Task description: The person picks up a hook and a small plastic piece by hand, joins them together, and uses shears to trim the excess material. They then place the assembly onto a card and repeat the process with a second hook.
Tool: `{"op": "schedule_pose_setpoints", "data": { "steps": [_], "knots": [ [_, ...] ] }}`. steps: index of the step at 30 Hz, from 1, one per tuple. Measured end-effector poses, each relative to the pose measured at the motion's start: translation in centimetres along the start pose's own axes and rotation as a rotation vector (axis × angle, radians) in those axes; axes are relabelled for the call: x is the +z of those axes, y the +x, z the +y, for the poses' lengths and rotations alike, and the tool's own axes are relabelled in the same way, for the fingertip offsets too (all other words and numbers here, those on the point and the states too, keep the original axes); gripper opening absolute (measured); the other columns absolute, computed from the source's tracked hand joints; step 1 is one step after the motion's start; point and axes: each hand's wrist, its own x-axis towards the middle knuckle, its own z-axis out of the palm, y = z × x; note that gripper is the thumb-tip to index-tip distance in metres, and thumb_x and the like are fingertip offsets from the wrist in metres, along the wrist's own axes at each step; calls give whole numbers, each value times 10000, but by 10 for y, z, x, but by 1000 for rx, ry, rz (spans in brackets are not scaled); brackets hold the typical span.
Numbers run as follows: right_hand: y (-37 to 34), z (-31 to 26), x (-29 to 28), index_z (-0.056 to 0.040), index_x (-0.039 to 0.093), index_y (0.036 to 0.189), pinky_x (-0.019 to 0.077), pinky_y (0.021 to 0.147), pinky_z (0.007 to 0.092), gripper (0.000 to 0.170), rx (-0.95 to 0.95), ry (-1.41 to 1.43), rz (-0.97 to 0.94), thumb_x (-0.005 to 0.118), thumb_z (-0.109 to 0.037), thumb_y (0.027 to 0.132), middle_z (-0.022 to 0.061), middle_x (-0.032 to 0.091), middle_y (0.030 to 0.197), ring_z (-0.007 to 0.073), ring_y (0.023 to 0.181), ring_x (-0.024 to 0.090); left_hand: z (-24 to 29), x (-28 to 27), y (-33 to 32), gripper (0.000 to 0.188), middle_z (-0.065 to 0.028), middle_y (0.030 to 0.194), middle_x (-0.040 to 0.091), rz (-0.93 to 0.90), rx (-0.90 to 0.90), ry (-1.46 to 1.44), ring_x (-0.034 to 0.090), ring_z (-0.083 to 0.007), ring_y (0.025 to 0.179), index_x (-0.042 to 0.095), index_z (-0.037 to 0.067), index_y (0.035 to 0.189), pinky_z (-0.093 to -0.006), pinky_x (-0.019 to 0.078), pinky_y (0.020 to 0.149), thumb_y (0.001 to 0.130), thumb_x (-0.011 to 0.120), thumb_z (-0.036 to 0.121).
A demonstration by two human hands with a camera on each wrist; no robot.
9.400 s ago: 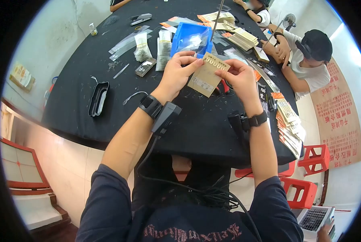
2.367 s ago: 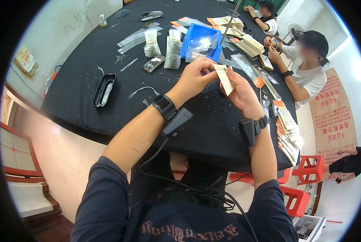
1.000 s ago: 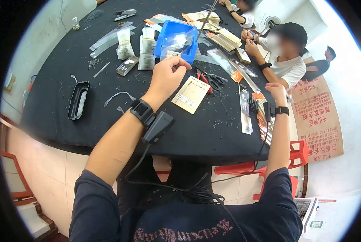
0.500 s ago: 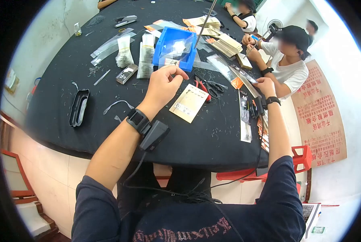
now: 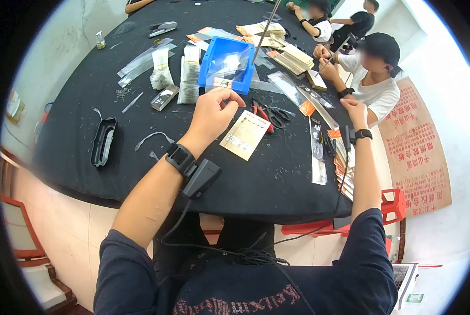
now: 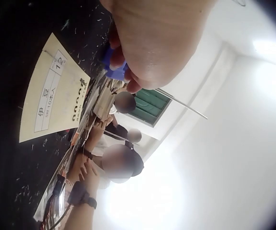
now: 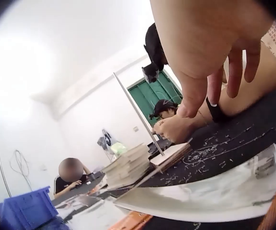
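Note:
A cream card (image 5: pixel 244 134) with a row of small hooks and a printed label lies on the black tablecloth; its label faces the left wrist camera (image 6: pixel 52 96). Just above and left of it, my left hand (image 5: pixel 214 113) hovers, fingers loosely bent, with nothing visible in them. My right hand (image 5: pixel 357 113) is away to the right, over the table's edge beside clear packets (image 5: pixel 318 152). Its fingers hang relaxed in the right wrist view, where the hand (image 7: pixel 214 52) shows nothing held. Red-handled pliers (image 5: pixel 264 116) and black scissors (image 5: pixel 278 116) lie beyond the card.
A blue bin (image 5: pixel 206 79) stands beyond my left hand, near bundled packets (image 5: pixel 162 71) and a small box (image 5: pixel 165 98). A black case (image 5: pixel 103 142) lies left. Card stacks (image 5: pixel 294 60) and a person in white (image 5: pixel 374 92) are at right; a metal rod (image 5: pixel 265 34) rises behind.
The card, earlier in both hands, now lies on the cloth. My right hand has let go and moved far right, then slightly farther right lately. A person in dark clothes has moved to the back.

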Motion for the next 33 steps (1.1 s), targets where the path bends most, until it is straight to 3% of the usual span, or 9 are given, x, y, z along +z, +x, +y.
{"op": "schedule_pose_setpoints", "data": {
  "steps": [4, 7, 13, 18, 19, 22, 26, 28, 33],
  "knots": [
    [6, 7, -14, -47, 753, 942, 489, 723, 261, 351, 105, 141, 25, 763, -360, 784, 69, 720, 784, 122, 728, 636, -1, 0, 1, 156, -47, 822, 622, 0, 6, 2, 543, -79, 624, 676, 9, 848, -236, 421, 568, 821, 524, 29],
    [3, 2, -30, -9, 739, 976, 476, 692, 233, 344, 83, 246, 42, 754, -311, 812, 31, 702, 797, 93, 716, 607, -2, -1, 1, 135, -94, 832, 648, 10, -29, 9, 574, -162, 662, 693, 29, 817, -282, 458, 624, 805, 564, 68],
    [-4, -18, -68, -30, 722, 1037, 422, 659, 205, 357, 181, 285, 41, 732, -331, 845, -3, 675, 868, 73, 732, 553, -2, -1, 1, 168, -50, 818, 632, 5, 2, 29, 544, -74, 627, 683, 10, 850, -237, 422, 570, 819, 520, 34],
    [-33, -63, -95, -55, 710, 1068, 436, 725, 195, 341, 161, 447, -79, 712, -327, 862, -1, 690, 966, 76, 823, 603, 4, -2, 0, 178, -50, 888, 645, -80, 10, -65, 593, -86, 766, 672, -1, 920, -230, 464, 670, 852, 512, 38],
    [-44, -82, -95, -22, 712, 1026, 449, 652, 183, 313, 121, 523, -81, 708, -295, 871, 20, 695, 863, 57, 730, 602, 5, -1, 0, 182, -52, 916, 650, -110, 11, -116, 608, -92, 806, 666, -6, 949, -231, 477, 699, 865, 511, 38],
    [-90, -148, -99, -21, 697, 1055, 468, 678, 185, 304, 79, 731, -260, 687, -275, 888, 18, 692, 873, 60, 756, 608, 15, 8, -1, 254, -82, 1091, 644, -288, -127, -456, 621, -134, 976, 618, -18, 1118, -251, 492, 828, 928, 489, 89],
    [-146, -233, -67, -5, 701, 1032, 480, 707, 195, 288, 23, 798, -592, 684, -250, 882, 33, 686, 858, 66, 771, 612, 22, 25, -9, 507, -141, 1324, 537, -519, -290, -770, 505, -216, 1229, 483, -2, 1339, -355, 356, 1065, 1013, 311, 346],
    [-156, -260, -45, 5, 715, 978, 472, 676, 207, 274, -47, 742, -666, 703, -244, 863, 37, 686, 834, 72, 739, 604, 32, 22, -14, 657, -178, 1331, 525, -618, -493, -910, 515, -249, 1229, 471, -15, 1343, -373, 374, 1058, 995, 250, 496],
    [-149, -288, -5, 20, 721, 937, 454, 624, 216, 273, -130, 683, -701, 735, -232, 835, 36, 681, 784, 78, 691, 586, 32, 15, -11, 837, -272, 1326, 493, -797, -661, -1199, 533, -334, 1207, 409, -52, 1366, -414, 408, 1036, 941, 217, 643]
  ]
}}
